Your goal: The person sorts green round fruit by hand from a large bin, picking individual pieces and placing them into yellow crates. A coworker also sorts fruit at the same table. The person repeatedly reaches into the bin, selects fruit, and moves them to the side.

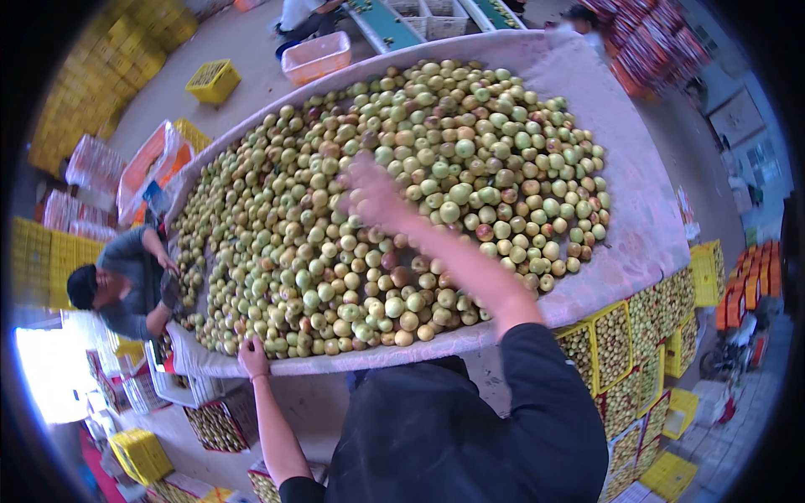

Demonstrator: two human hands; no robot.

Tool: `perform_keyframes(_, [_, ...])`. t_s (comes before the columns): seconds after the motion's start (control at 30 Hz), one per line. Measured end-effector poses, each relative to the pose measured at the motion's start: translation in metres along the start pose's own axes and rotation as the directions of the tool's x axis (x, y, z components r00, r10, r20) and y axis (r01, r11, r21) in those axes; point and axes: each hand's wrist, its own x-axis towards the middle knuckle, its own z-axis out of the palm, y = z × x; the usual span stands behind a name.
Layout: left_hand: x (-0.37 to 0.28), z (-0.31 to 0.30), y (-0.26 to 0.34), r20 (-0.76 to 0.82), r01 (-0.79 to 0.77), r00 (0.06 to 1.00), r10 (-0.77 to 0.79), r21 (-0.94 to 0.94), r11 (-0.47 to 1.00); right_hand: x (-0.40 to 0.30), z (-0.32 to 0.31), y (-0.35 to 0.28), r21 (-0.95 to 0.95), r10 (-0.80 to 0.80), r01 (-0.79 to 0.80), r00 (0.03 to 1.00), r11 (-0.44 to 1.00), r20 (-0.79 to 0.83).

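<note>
A broad heap of small round fruit [352,251], seemingly jujubes, lies on a sloping table lined with pale pink cloth [635,207]. Most are yellow-green, some with reddish-brown patches. My right hand [377,195] reaches out over the middle of the heap, blurred by motion. Its fingers are too smeared to show whether any fruit is in them. At the near left, my left hand [253,358] is at the padded cloth rim [377,364], its fingertips beside the closest fruit. Whether those fingers grip anything cannot be made out.
A person [122,276] in a dark cap works at the table's left end, one hand gloved. Filled yellow crates [613,346] stand at the right. Beyond the far rim are an orange-pink tub [316,58], a yellow crate [214,82] and a green conveyor [383,25].
</note>
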Motion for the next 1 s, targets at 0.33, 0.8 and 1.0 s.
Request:
perform_keyframes(0.33, [-0.005,-0.002,0.017,-0.035,0.099,0.995,-0.098,0.045,0.994,-0.015,-0.308,0.288,-0.680,0.434,-0.554,0.824,0.480,-0.365])
perform_keyframes(0.8, [-0.008,0.002,0.030,0.005,0.022,1.000,-0.022,-0.113,0.993,0.059,-0.191,0.244,-0.703,0.313,-0.384,0.920,0.599,-0.236])
perform_keyframes(1.0, [-0.011,0.061,0.302,0.238,-0.404,0.806,0.542,-0.448,0.797,0.061,-0.162,0.232,-0.679,0.326,-0.394,0.916,0.620,-0.234])
